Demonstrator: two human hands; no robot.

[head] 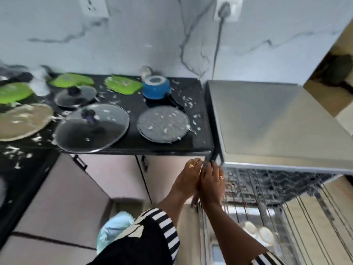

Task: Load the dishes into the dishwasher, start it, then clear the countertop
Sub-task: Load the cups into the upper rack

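Dirty dishes lie on the black countertop (198, 142): a large glass lid (91, 127), a smaller glass lid (76, 96), a grey speckled pan (163, 124), a blue pot (156, 87), green plates (122, 84) and a beige plate (23, 121). The dishwasher (267, 119) stands at the right with its upper wire rack (267, 180) pulled out. My left hand (188, 178) and my right hand (212, 180) are pressed side by side at the rack's left front corner. A thin pale sliver shows between them; blur hides what it is.
White scraps are scattered over the countertop. Pale round dishes (265, 234) sit in the lower rack. Cabinet doors with dark handles (144, 163) are under the counter. A cord (217, 44) runs down the marble wall. A light blue cloth (114, 228) is at my waist.
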